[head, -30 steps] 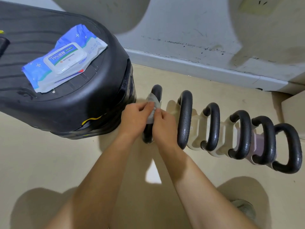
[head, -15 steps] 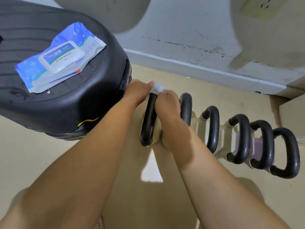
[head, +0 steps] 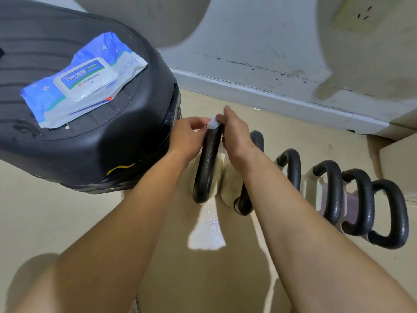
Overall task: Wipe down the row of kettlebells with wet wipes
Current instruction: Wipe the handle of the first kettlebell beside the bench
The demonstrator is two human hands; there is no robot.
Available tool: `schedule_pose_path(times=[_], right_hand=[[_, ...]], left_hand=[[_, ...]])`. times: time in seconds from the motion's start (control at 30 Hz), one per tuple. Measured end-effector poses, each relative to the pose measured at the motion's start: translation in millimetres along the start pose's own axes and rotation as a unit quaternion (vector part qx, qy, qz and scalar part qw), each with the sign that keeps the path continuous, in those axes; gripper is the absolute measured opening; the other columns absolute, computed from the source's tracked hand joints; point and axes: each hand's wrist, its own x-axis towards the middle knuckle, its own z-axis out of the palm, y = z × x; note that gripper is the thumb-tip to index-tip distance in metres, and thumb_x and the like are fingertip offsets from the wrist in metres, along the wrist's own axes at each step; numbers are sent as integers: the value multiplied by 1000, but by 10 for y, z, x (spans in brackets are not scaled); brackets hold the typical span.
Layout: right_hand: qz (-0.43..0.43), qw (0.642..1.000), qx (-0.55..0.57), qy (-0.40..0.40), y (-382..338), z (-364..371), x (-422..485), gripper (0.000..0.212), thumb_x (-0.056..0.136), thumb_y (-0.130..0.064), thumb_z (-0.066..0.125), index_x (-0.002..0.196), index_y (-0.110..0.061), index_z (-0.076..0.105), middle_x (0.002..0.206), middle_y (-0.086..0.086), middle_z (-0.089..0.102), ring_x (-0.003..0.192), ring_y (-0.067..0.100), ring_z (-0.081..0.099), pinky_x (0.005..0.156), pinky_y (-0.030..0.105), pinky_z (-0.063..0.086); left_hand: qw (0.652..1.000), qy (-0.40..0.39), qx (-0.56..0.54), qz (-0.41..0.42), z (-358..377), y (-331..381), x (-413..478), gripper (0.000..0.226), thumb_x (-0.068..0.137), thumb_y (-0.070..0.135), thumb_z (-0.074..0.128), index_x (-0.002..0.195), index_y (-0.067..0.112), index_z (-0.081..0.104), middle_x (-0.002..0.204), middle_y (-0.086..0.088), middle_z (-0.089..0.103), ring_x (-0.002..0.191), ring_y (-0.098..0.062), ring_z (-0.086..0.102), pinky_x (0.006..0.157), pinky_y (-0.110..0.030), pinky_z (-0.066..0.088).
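At 12 o'clock, left hand (head: 187,134) and right hand (head: 234,136) both pinch wipe (head: 213,124) over far end of leftmost kettlebell handle (head: 207,168), fingers (head: 198,123) curled. At 10 o'clock: wipes pack (head: 85,80).

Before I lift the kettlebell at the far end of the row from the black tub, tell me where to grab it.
Probably take the end kettlebell by the top bar of its black handle loop, coming from above. The loop stands up and open, and no neighbour crowds its outer side at the end of the row.
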Motion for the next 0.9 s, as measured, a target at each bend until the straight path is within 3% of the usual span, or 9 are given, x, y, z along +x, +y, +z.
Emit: schedule_pose_path(times=[0.1,0.17,0.27,0.37,0.4,0.47,0.6,0.73,0.9], right_hand=[[75,994,82,13,6,-36,67,49,108,-46,33,88,-10,59,97,8,63,81,17,59,70,25,43],[95,993,74,20,17,-41,29,56,108,-49,30,101,-4,63,104,13,60,86,20,60,66,26,42],[106,991,75,32,19,-77,-93,64,108,-50,29,122,2,64,103,13,67,88,19,63,69,27,43],[135,985,110,19,-29,-73,-155,59,107,-50,33,95,0,61,96,18,68,105,30,68,93,37,54],[149,981,124,15,-49,-68,-172,60,107,-50,34,85,1,58,98,23,71,109,34,68,103,43,52],[147,978,144,16,-61,-83,-195,57,106,-49,35,80,-2,53,109,30,73,98,33,67,105,45,52],[134,977,160,41,-82,-98,-175,46,103,-47,38,82,-8,51,81,17,67,77,30,61,80,35,54],[113,985,112,74,-72,-162,-152,42,95,-44,47,93,-4,61,80,15,69,70,29,67,71,34,58],[78,994,37,73,-55,-228,-112,32,91,-43,50,97,-16,66,91,7,70,85,24,69,94,46,58]], left_hand=[[999,-33,19,5,-35,-15,54,17,88,24,75,104,20,77,105,7,75,100,-12,71,91,-31,58],[995,-67,72,13,-49,-39,80,21,89,16,72,110,21,76,105,8,76,96,-10,72,91,-31,58],[987,-92,131,10,-30,-104,74,23,91,13,69,112,22,75,94,6,77,87,-12,74,86,-35,59],[988,-52,148,4,-3,-110,66,18,90,15,71,106,23,75,90,7,76,83,-13,73,79,-32,60],[990,-36,137,-1,1,-108,58,17,88,16,73,103,23,75,91,7,75,84,-14,72,80,-33,60],[995,-18,96,-20,-9,-112,30,17,86,14,73,100,23,74,95,6,74,89,-14,71,80,-31,59],[994,-14,-62,-87,-11,-66,-68,17,87,2,69,100,13,69,94,-6,74,84,-20,72,66,-26,57],[971,7,-195,-142,18,23,-60,17,90,-6,62,96,9,67,93,-17,72,81,-31,67,82,-45,57],[972,9,-175,-158,15,79,-81,9,87,5,69,92,7,76,93,-15,75,78,-27,72,74,-35,60]])
